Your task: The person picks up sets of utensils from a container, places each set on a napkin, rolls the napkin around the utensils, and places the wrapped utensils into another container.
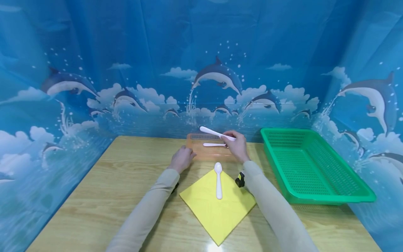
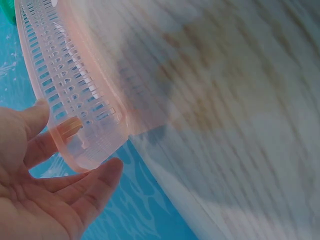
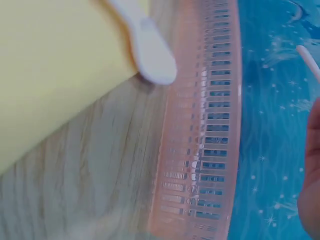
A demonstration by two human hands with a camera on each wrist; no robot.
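Note:
A translucent orange slotted basket point(image 1: 207, 153) stands at the back of the table. My left hand point(image 1: 182, 159) is at its left end; in the left wrist view, thumb and fingers pinch the basket's rim point(image 2: 55, 142). Above the basket, my right hand point(image 1: 237, 145) grips a long, slim white utensil point(image 1: 211, 132) that points to the left. Its kind I cannot tell, as the fingers cover one end. Another white utensil point(image 1: 212, 144) lies in the basket, partly behind the right hand. A white spoon point(image 1: 218, 182) rests on a yellow folded cloth point(image 1: 207, 206), bowl towards the basket.
A large green basket point(image 1: 277, 171) stands on the right side of the wooden table point(image 1: 104, 196). A blue curtain point(image 1: 141, 52) printed with dolphins hangs behind the table and along both sides. The cloth lies between the two forearms.

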